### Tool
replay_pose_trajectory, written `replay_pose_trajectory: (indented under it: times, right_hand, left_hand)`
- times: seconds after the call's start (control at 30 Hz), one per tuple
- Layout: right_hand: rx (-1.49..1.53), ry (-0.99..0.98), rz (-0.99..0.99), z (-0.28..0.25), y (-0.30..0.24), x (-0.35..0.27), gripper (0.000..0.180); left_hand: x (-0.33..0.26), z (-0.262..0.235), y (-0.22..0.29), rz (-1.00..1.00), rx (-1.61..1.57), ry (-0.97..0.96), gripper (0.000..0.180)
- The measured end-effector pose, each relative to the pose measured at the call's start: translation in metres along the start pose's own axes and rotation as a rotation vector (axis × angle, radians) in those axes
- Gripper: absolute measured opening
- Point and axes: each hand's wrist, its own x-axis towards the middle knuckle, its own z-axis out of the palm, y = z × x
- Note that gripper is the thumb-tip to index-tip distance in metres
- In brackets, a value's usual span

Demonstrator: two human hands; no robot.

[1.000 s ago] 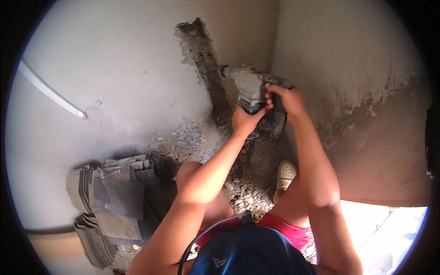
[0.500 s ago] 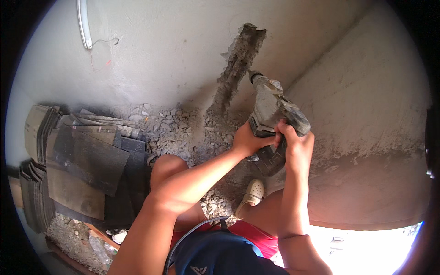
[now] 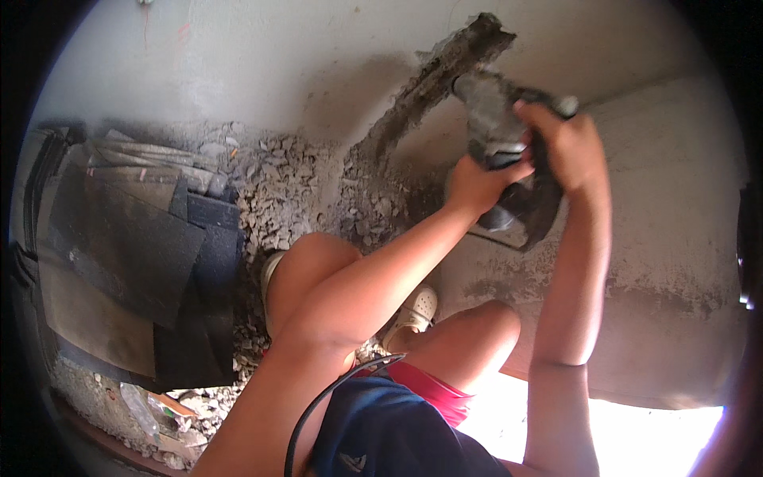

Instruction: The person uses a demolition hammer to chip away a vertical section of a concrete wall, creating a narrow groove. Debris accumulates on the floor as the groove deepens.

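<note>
A dusty grey rotary hammer drill [image 3: 491, 107] is held up against the wall in both of my hands. My left hand [image 3: 481, 184] grips its lower body from beneath, fingers wrapped round it. Higher and to the right, my right hand [image 3: 566, 147] is closed round the rear handle. The drill's front end meets the right edge of a rough chiselled groove [image 3: 433, 83], which slants down the plastered wall to the rubble. The bit's tip cannot be made out, and the drill's lower part is blurred.
Broken rubble [image 3: 290, 179] covers the floor along the wall foot. Dark flat tiles or sheets [image 3: 119, 238] are stacked at the left. A side wall [image 3: 668, 199] stands close on the right. A black cable [image 3: 306, 421] runs by my waist. A clear plastic bottle [image 3: 139, 409] lies lower left.
The drill and both hands have moved up and to the right in the picture. The view has shifted, and the groove appears more slanted. Both hands keep their hold.
</note>
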Motion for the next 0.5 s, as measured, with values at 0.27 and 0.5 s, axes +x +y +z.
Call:
replay_pose_trajectory:
  times: [0.27, 0.5]
  right_hand:
    - [0.413, -0.127, 0.241, -0.032, -0.023, 0.076, 0.035]
    - [0.541, -0.081, 0.314, -0.064, -0.027, 0.120, 0.026]
  left_hand:
    - [0.042, 0.019, 0.037, -0.055, -0.152, 0.054, 0.053]
    - [0.067, 0.016, 0.039, 0.098, -0.298, -0.151, 0.067]
